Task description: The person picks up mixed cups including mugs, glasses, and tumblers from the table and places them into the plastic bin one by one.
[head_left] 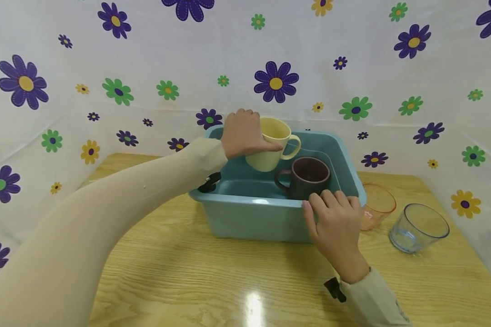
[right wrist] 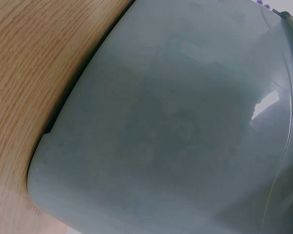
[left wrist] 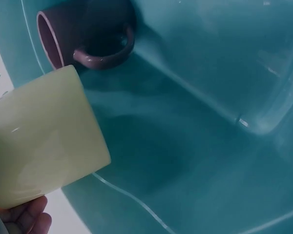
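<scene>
My left hand (head_left: 245,135) grips a pale yellow mug (head_left: 266,160) by its body, with the thumb along the near side and the mug's handle to the right. The mug hangs tilted inside a blue plastic basin (head_left: 258,222), above its floor. In the left wrist view the yellow mug (left wrist: 46,139) is clear of the basin floor (left wrist: 185,136), fingers curled under its side. A dark purple mug (head_left: 311,179) stands in the basin's right part, handle to the left. My right hand (head_left: 337,227) holds the basin's front rim near the right corner, fingers hooked over it.
Right of the basin, an orange-tinted glass (head_left: 378,204) and a blue-tinted glass (head_left: 419,229) stand on the wooden table (head_left: 180,277). A flower-patterned white sheet (head_left: 237,54) hangs behind and along both sides.
</scene>
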The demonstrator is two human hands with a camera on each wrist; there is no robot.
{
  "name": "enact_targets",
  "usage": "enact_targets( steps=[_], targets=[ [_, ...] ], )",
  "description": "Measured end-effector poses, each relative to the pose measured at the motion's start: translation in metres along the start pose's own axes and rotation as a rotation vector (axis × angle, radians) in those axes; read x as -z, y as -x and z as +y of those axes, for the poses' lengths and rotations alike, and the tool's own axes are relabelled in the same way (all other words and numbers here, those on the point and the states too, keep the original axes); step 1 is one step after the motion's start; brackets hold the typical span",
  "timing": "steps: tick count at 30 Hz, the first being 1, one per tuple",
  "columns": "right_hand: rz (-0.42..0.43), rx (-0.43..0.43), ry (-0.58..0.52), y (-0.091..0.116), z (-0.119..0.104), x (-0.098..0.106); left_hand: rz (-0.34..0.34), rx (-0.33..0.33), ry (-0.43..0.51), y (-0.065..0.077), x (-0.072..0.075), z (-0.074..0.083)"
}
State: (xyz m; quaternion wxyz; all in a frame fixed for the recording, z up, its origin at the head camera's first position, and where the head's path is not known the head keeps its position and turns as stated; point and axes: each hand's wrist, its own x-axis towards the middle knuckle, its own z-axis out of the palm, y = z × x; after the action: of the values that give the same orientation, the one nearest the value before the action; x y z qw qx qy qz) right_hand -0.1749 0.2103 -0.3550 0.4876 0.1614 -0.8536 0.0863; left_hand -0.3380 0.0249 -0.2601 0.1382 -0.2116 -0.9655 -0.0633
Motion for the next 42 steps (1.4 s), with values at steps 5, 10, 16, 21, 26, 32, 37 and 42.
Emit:
enact_targets(
  steps=[5,10,16,21,26,32,37,42],
  targets=[
    [0.002,-0.001,0.001,-0.001,0.001,0.000,-0.022,-0.012,-0.039,0.000,-0.008,0.000],
    [-0.047,-0.009,0.019,0.000,0.001,0.002,-0.056,0.001,-0.012,0.002,-0.012,0.000],
    [-0.080,-0.013,0.022,0.000,0.001,0.003,-0.099,0.041,0.028,0.003,-0.016,0.000],
    [-0.062,-0.010,0.022,0.000,0.001,0.003,-0.136,0.051,0.030,0.002,-0.017,-0.001],
    [-0.056,-0.009,0.020,0.000,0.002,0.002,-0.188,0.058,0.006,0.001,-0.016,-0.001],
    [0.001,-0.002,0.004,-0.001,0.001,0.000,-0.268,0.092,0.001,-0.002,-0.013,-0.004],
    [0.031,0.000,-0.001,-0.002,0.000,0.000,-0.351,0.154,0.033,0.001,-0.007,-0.006],
    [0.011,-0.008,-0.004,-0.001,-0.001,0.000,-0.401,0.184,0.046,0.005,-0.005,-0.006]
  ],
)
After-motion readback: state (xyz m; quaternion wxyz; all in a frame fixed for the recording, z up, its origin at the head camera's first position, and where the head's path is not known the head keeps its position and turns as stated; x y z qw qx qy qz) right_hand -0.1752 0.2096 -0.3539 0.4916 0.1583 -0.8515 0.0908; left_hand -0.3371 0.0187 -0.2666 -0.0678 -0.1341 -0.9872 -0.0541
